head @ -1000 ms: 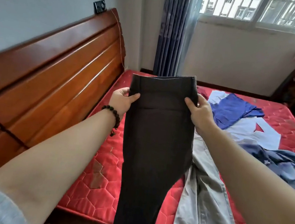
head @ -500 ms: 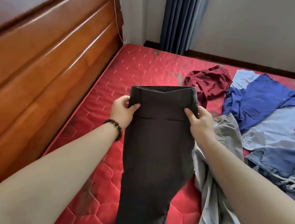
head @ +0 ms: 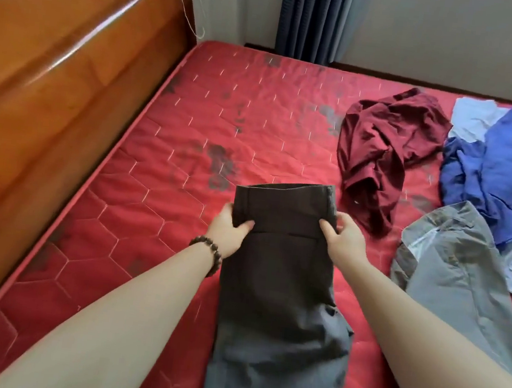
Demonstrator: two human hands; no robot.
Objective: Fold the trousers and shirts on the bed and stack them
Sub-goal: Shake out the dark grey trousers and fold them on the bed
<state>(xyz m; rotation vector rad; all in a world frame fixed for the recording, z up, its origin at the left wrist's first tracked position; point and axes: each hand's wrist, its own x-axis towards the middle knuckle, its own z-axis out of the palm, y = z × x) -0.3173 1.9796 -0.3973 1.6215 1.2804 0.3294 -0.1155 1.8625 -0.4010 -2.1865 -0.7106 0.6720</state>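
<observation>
Both hands, left hand (head: pixel 231 227) and right hand (head: pixel 343 239), pinch the waistband of smooth dark grey trousers (head: pixel 281 292), a long doubled strip at frame centre-bottom on the quilted red mattress (head: pixel 155 166).

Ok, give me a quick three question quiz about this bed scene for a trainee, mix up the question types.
1. True or false: both hands grip the dark trousers at the waistband.
2. Multiple choice: which garment lies nearest beyond the right hand? A) maroon garment B) white towel C) yellow sock
3. Fill in: the left hand has a beaded ___ on its wrist.

Key:
1. True.
2. A, the maroon garment, crumpled on the red mattress.
3. Bracelet.
</observation>
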